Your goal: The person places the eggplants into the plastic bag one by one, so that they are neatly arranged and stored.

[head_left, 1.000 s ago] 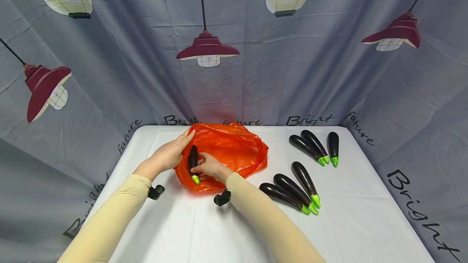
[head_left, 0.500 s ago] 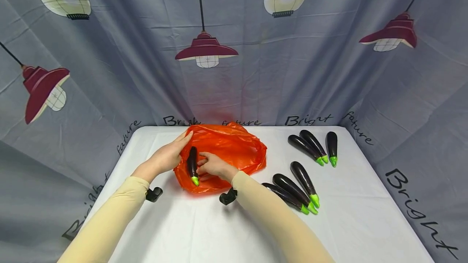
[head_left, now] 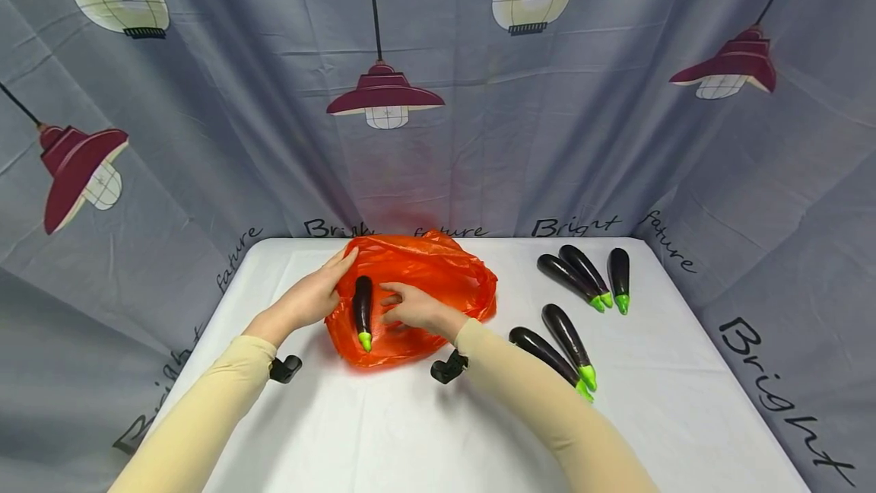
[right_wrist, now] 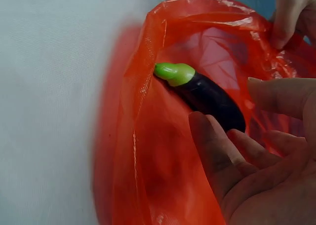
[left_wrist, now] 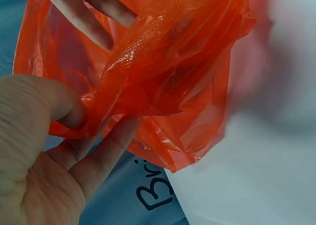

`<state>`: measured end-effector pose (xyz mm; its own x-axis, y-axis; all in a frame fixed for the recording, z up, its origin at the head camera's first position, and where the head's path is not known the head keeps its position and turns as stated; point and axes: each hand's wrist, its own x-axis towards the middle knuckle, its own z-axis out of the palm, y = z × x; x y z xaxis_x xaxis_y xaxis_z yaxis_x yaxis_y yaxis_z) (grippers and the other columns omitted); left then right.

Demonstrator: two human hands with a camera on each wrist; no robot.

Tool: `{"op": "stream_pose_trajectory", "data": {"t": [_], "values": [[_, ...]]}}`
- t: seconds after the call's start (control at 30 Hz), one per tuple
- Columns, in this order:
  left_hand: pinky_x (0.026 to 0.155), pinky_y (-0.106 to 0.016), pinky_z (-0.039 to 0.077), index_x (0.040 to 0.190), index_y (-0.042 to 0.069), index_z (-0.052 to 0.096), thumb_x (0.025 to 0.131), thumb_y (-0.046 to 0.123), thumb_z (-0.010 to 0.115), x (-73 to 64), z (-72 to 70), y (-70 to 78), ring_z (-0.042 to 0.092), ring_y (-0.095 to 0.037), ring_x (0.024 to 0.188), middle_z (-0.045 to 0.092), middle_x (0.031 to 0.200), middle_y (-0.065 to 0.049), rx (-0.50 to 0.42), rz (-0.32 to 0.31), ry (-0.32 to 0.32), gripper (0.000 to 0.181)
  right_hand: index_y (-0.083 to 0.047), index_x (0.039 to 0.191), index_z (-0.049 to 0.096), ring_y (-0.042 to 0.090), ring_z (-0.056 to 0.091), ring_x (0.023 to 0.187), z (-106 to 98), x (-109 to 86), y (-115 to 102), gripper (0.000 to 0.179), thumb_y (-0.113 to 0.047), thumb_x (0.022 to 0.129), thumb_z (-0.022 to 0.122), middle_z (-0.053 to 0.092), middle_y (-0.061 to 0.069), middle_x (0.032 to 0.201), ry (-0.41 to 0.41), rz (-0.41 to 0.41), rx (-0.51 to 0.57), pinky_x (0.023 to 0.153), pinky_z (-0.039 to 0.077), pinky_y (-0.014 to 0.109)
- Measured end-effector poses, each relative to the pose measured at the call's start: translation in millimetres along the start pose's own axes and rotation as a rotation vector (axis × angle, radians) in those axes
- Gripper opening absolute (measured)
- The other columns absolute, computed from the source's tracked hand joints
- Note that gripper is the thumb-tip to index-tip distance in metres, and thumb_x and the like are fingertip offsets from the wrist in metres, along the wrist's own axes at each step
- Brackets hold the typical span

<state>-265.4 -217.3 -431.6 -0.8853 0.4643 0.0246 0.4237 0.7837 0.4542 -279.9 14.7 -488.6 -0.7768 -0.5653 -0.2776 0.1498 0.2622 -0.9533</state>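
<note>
An orange-red plastic bag (head_left: 438, 265) lies with its mouth spread toward me on the table. Its left edge is pinched between the thumb and fingers of my left hand (head_left: 308, 297), as the left wrist view shows up close on the bag's rim (left_wrist: 113, 87). Inside the bag rests a dark eggplant (head_left: 363, 303) with a bright green stem end, seen from above in the right wrist view too (right_wrist: 212, 99). My right hand (head_left: 417, 309) hovers in the bag mouth just right of that eggplant, fingers spread and holding nothing.
On the white table (head_left: 383, 432), several more eggplants lie to the right: a near group (head_left: 566, 333) partly covered by my right sleeve, and a far group (head_left: 619, 272) by the back right corner. A grey printed curtain (head_left: 479, 166) rises behind the table.
My right hand has let go of the eggplant and drawn back to the right. The eggplant stays in the bag, and my left hand keeps its hold on the edge.
</note>
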Motion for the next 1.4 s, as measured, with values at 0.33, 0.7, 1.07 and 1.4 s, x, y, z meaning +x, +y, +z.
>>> {"op": "stream_pose_trajectory", "data": {"t": [0.33,0.7,1.07,1.4], "values": [[0.116,-0.054,0.028,0.164,0.005,0.017,0.088,-0.015,0.046,-1.4,0.9,-1.4,0.023,-0.038,0.151,0.007,0.171,-0.013,-0.009,0.003,0.002,0.084,-0.013,0.159,0.038,0.032,0.065,0.112,-18,-22.9,-7,0.076,-0.011,0.092,0.074,0.046,0.023,0.151,-0.039,-0.032,-0.031,0.096,0.052,0.053],[0.119,-0.057,0.021,0.164,0.009,0.021,0.094,-0.011,0.043,-2.7,3.7,-3.8,0.020,-0.036,0.152,0.012,0.170,-0.012,-0.028,0.050,0.017,0.076,-0.017,0.159,0.038,0.042,0.065,0.114,-46,-64.9,-14,0.074,-0.014,0.094,0.073,0.053,0.011,0.147,-0.049,-0.065,-0.071,0.097,0.051,0.053],[0.119,-0.058,0.020,0.163,0.006,0.021,0.094,-0.010,0.044,-1.2,4.9,-8.0,0.017,-0.036,0.153,0.013,0.170,-0.012,-0.040,0.075,0.039,0.075,-0.012,0.161,0.033,0.030,0.066,0.114,-95,-99.1,-11,0.076,-0.012,0.094,0.070,0.048,0.018,0.150,0.008,-0.134,-0.082,0.098,0.051,0.050],[0.119,-0.058,0.019,0.164,0.008,0.019,0.092,-0.011,0.047,-2.5,6.9,-9.4,0.017,-0.034,0.153,0.011,0.171,-0.009,-0.052,0.064,0.056,0.079,-0.013,0.160,0.034,0.038,0.052,0.132,-136,-129.6,-3,0.075,-0.024,0.096,0.071,0.049,0.017,0.151,0.168,-0.148,-0.269,0.104,0.047,0.050]]}}
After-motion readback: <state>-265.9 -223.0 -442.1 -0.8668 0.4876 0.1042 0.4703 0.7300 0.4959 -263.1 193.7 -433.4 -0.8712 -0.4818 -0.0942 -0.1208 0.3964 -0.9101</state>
